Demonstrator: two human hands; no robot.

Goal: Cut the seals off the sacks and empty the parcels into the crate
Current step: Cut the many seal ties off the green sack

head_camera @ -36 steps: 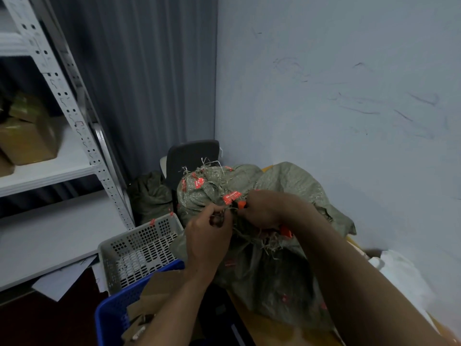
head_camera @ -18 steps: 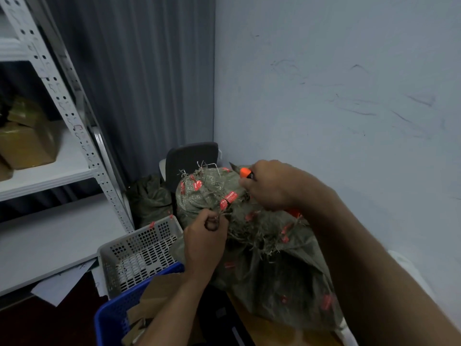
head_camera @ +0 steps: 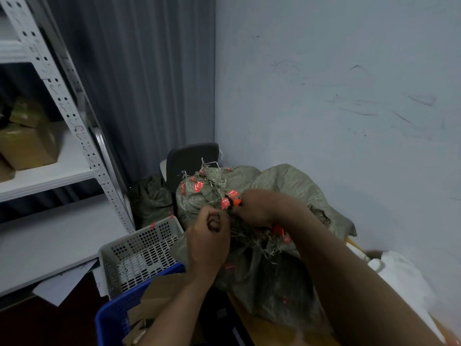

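Pinching neck of sack (head_camera: 274,275) in left hand (head_camera: 208,243) fingers (head_camera: 216,222); gripping orange cutter (head_camera: 237,202) in right hand (head_camera: 254,208), tip just right of red seal (head_camera: 225,203), between both hands, atop sack on surface (head_camera: 269,333).

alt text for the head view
Two hands work at the tied neck of a green sack: the left hand pinches its ties, the right hand holds an orange cutter by a red seal. A grey basket and blue crate stand beside it.
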